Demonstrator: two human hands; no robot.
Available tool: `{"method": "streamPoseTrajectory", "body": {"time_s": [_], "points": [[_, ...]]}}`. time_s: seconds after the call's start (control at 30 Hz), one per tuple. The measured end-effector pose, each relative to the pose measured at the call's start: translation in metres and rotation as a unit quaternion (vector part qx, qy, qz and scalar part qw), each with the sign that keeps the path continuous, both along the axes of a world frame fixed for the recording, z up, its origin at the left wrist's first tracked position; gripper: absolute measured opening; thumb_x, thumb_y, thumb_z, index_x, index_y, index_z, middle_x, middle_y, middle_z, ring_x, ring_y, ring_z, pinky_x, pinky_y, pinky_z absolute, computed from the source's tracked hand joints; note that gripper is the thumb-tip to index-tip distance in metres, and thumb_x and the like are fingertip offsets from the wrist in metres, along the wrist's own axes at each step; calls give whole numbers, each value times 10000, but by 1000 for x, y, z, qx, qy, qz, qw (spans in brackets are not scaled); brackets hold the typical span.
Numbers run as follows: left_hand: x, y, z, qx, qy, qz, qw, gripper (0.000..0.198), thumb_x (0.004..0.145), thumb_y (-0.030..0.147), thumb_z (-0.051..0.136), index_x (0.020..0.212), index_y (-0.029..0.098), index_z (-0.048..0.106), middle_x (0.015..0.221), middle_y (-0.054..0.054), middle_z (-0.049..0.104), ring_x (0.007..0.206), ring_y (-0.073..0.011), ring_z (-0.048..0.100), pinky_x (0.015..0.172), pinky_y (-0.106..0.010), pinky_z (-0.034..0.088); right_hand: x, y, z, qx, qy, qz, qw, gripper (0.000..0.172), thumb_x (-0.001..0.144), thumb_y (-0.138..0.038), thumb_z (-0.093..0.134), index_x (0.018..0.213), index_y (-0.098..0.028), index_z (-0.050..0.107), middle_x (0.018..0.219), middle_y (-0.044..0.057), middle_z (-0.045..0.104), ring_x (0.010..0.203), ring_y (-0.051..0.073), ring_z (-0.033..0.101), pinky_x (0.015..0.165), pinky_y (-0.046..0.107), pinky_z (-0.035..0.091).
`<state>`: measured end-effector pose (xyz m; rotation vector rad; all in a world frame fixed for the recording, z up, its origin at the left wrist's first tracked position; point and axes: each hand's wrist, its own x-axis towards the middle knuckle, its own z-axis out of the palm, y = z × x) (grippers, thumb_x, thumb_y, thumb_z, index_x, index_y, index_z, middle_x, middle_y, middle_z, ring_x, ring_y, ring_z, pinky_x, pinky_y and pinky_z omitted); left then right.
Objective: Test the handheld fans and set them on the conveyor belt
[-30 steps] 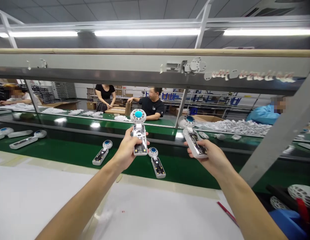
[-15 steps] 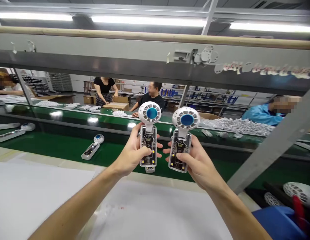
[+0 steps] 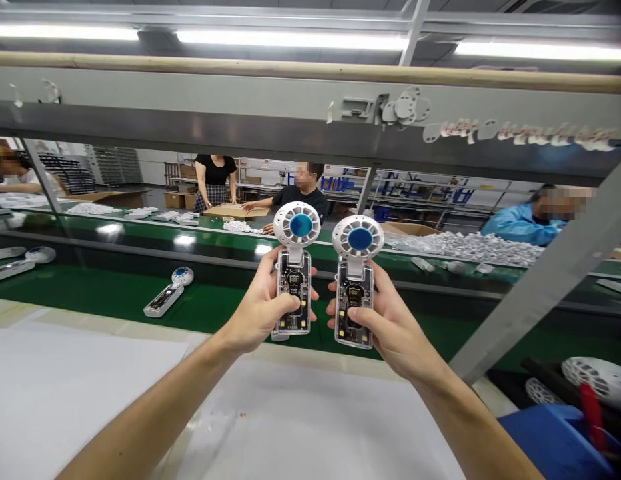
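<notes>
My left hand (image 3: 263, 303) is closed round a handheld fan (image 3: 296, 267) with a white round head, a blue centre and a clear body showing a dark circuit board. Its thumb presses on the front of the body. A matching handheld fan (image 3: 357, 283) stands upright in my right hand (image 3: 390, 317), whose thumb also rests on the front. The two fans are side by side, a small gap between them, both facing me. Behind the left one, part of another device lies mostly hidden on the green belt (image 3: 230, 300).
Another fan (image 3: 169, 292) lies on the belt to the left. White paper (image 3: 310, 420) covers the bench in front. At right are a slanted grey post (image 3: 545, 273) and a blue bin (image 3: 550, 437). Several people work beyond the belt, near piles of white parts (image 3: 470, 248).
The right fan has moved slightly left, nearer the left one. Fans lying on the belt have shifted left. Across the belt, a person's arm now reaches over a cardboard box.
</notes>
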<state>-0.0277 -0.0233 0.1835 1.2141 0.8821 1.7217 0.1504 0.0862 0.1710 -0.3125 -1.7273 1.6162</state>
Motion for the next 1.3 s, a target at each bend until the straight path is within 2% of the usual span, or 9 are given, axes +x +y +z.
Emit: {"method": "streamPoseTrajectory", "body": {"time_s": [0.17,0.37,0.47,0.67,0.83,1.0,1.3], "points": [[-1,3,-3,3,2,1,1000,742,751,101,649,1377,257,282,1120,-61,632,684,-163,695,591,-305,589,0,-1,0,-8,1,-7,1000,810,836,-208,646,1508,-354,218,1139,45,638,854,189,691,687,345,606],[-2,2,-3,11,0,10,1000,717,768,119,663,1368,256,295,1155,-71,625,708,-165,699,616,-319,598,2,-10,11,-31,-14,-36,999,772,823,-212,628,1486,-354,259,1126,34,636,840,177,682,680,326,593],[-3,-1,0,9,-8,13,1000,730,736,107,691,1345,250,316,1185,-77,616,755,-173,701,641,-322,601,4,-11,14,-30,-19,-36,999,808,798,-187,634,1491,-352,251,1137,40,640,853,184,687,684,326,587],[-2,-3,3,8,-6,13,1000,756,669,54,676,1316,247,336,1118,-52,642,697,-170,696,602,-305,581,5,-8,10,4,-28,-14,1000,900,771,-143,634,1515,-375,184,1120,39,653,812,191,702,683,344,583],[-1,-3,2,3,-9,3,1000,685,744,122,684,1317,234,326,1146,-80,649,703,-177,704,605,-310,583,5,-11,11,-3,-13,-19,1000,774,841,-224,614,1502,-352,232,1184,64,636,816,191,700,675,356,595],[1,-3,2,6,-13,-11,1000,680,759,109,674,1328,233,323,1180,-88,640,699,-176,711,602,-305,582,5,-11,11,4,-3,-20,1000,729,847,-214,613,1479,-343,273,1168,57,646,841,191,700,676,348,605],[3,-5,2,13,-4,-24,1000,713,763,109,677,1355,233,299,1146,-83,656,715,-198,722,614,-318,586,6,-10,10,-7,2,-15,1000,765,834,-213,636,1495,-328,270,1184,66,657,835,201,712,693,375,615]]}}
